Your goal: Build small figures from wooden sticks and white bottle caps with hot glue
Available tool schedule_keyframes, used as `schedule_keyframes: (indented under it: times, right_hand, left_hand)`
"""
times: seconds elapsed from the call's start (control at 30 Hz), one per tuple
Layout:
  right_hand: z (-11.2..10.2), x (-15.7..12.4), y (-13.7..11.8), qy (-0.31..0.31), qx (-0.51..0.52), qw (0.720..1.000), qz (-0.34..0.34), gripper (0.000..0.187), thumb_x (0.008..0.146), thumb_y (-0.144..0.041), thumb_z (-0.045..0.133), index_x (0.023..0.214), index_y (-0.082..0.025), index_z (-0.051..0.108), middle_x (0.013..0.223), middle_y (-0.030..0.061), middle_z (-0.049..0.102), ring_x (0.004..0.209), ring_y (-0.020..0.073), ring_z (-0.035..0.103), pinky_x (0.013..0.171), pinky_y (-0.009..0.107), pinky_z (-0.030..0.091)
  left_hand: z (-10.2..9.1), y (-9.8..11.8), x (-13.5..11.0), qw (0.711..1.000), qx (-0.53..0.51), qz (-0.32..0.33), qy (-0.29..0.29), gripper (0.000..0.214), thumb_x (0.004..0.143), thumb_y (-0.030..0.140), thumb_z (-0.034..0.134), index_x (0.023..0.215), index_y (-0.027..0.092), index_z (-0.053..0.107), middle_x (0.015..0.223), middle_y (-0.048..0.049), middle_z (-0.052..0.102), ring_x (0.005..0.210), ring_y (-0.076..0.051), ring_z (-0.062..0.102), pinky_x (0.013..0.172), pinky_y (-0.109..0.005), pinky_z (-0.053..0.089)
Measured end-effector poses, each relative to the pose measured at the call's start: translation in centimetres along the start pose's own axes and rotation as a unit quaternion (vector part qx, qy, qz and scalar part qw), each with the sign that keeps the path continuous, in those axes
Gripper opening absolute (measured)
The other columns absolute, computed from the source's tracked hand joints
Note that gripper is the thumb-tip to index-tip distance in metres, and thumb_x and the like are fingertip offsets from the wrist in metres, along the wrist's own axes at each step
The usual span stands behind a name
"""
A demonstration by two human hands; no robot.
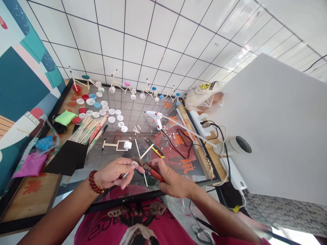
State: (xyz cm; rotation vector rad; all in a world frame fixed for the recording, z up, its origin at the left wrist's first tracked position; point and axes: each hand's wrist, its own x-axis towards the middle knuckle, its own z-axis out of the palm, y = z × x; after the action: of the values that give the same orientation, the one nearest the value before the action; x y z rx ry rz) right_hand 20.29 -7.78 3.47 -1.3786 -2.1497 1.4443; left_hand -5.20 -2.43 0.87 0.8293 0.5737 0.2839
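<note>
My left hand (116,173) pinches a small pale stick (125,175) between thumb and fingers, most of it hidden. In my right hand (172,177) is a pair of pliers (155,173) with red handles; its rusty jaws meet the pale piece at my left fingertips. Just beyond the jaws, thin wooden sticks joined into a Y-shape (147,151) lie on the glass tabletop, beside a yellow-green utility knife (157,151). Left of them sits a small stick frame (109,144) with a white bottle cap (127,145) at one end.
A white glue gun (154,117) lies mid-table, its black cord trailing right. Several bottle caps (111,111) and a stick bundle (88,129) are at left, near black card (67,158). Small stick bicycles (121,85) line the back edge. A power strip (201,124) stands at right.
</note>
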Motion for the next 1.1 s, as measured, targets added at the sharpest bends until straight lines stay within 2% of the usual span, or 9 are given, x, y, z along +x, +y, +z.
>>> schedule_keyframes:
  times: [0.1,0.27,0.4,0.5,0.6,0.67,0.77,0.9,1.1]
  right_hand:
    - [0.1,0.1,-0.1,0.018,-0.015,0.999,-0.027,0.051,0.060,0.003,0.048,0.104,-0.023,0.039,0.118,0.0048,0.048,0.106,0.0175,0.049,0.098,0.035,0.043]
    - [-0.2,0.6,-1.0,0.009,-0.027,0.999,-0.038,0.051,0.058,0.004,0.047,0.101,-0.023,0.042,0.132,0.0100,0.039,0.131,0.0228,0.040,0.108,0.038,0.037]
    - [0.1,0.7,-0.9,0.013,-0.060,0.997,-0.050,0.046,0.059,0.003,0.047,0.097,-0.023,0.045,0.115,0.0063,0.051,0.106,0.0199,0.053,0.094,0.034,0.046]
    - [0.6,0.8,-0.2,0.038,-0.101,0.993,-0.045,0.046,0.059,0.001,0.047,0.098,-0.023,0.046,0.104,0.0047,0.058,0.091,0.0193,0.056,0.083,0.033,0.048]
    - [0.9,0.9,0.3,0.116,-0.077,0.990,-0.011,0.062,0.064,-0.002,0.052,0.122,-0.021,0.040,0.114,0.0098,0.061,0.096,0.0216,0.062,0.085,0.035,0.049]
    - [0.8,1.0,0.3,0.129,-0.076,0.989,0.016,0.067,0.066,-0.006,0.055,0.129,-0.019,0.037,0.113,0.0108,0.064,0.097,0.0232,0.064,0.086,0.036,0.050]
    - [0.6,1.1,0.0,0.109,-0.117,0.987,0.028,0.058,0.064,-0.007,0.055,0.121,-0.018,0.047,0.106,0.0099,0.066,0.094,0.0249,0.064,0.083,0.037,0.049]
    - [0.7,1.0,-0.2,0.141,-0.120,0.982,0.024,0.058,0.065,-0.008,0.054,0.121,-0.018,0.046,0.112,0.0116,0.064,0.098,0.0251,0.061,0.086,0.037,0.047]
    - [0.8,1.4,-0.2,0.102,-0.121,0.987,0.037,0.048,0.066,-0.008,0.050,0.114,-0.019,0.047,0.102,0.0075,0.062,0.087,0.0215,0.058,0.079,0.033,0.044]
  left_hand:
    - [0.3,-0.2,0.3,0.999,-0.013,0.005,0.031,0.045,0.086,0.052,0.064,0.100,0.010,0.073,0.041,0.0007,0.054,0.030,-0.004,0.021,0.036,-0.021,0.007]
    - [0.5,-0.6,0.8,0.998,-0.013,-0.003,0.058,0.049,0.082,0.054,0.066,0.098,0.008,0.071,0.040,0.0001,0.055,0.030,-0.004,0.022,0.035,-0.022,0.008]
    - [0.5,-0.8,0.8,0.997,0.024,0.003,0.070,0.050,0.082,0.056,0.064,0.098,0.009,0.069,0.042,0.0002,0.056,0.031,-0.005,0.027,0.036,-0.021,0.013]
    - [0.7,-1.1,1.0,0.993,0.063,0.019,0.100,0.049,0.085,0.057,0.060,0.097,0.010,0.068,0.043,0.0006,0.056,0.033,-0.006,0.028,0.036,-0.022,0.016]
    - [1.0,-1.4,1.1,0.989,0.078,0.042,0.116,0.049,0.085,0.059,0.058,0.092,0.011,0.067,0.042,0.0016,0.055,0.035,-0.007,0.027,0.037,-0.022,0.016]
    - [1.2,-1.6,1.1,0.989,0.079,0.052,0.112,0.048,0.085,0.059,0.059,0.088,0.012,0.066,0.042,0.0017,0.054,0.035,-0.007,0.027,0.038,-0.022,0.015]
    - [1.5,-1.8,1.2,0.990,0.037,0.072,0.117,0.046,0.083,0.059,0.063,0.084,0.013,0.064,0.047,0.0006,0.058,0.036,-0.006,0.032,0.038,-0.021,0.017]
    - [1.8,-1.7,1.4,0.987,-0.060,0.076,0.128,0.046,0.079,0.059,0.069,0.088,0.014,0.063,0.055,0.0002,0.061,0.038,-0.006,0.040,0.039,-0.020,0.017]
    - [1.9,-1.4,1.5,0.982,-0.007,0.124,0.141,0.042,0.081,0.056,0.067,0.087,0.014,0.065,0.059,0.0000,0.060,0.043,-0.007,0.040,0.043,-0.021,0.024]
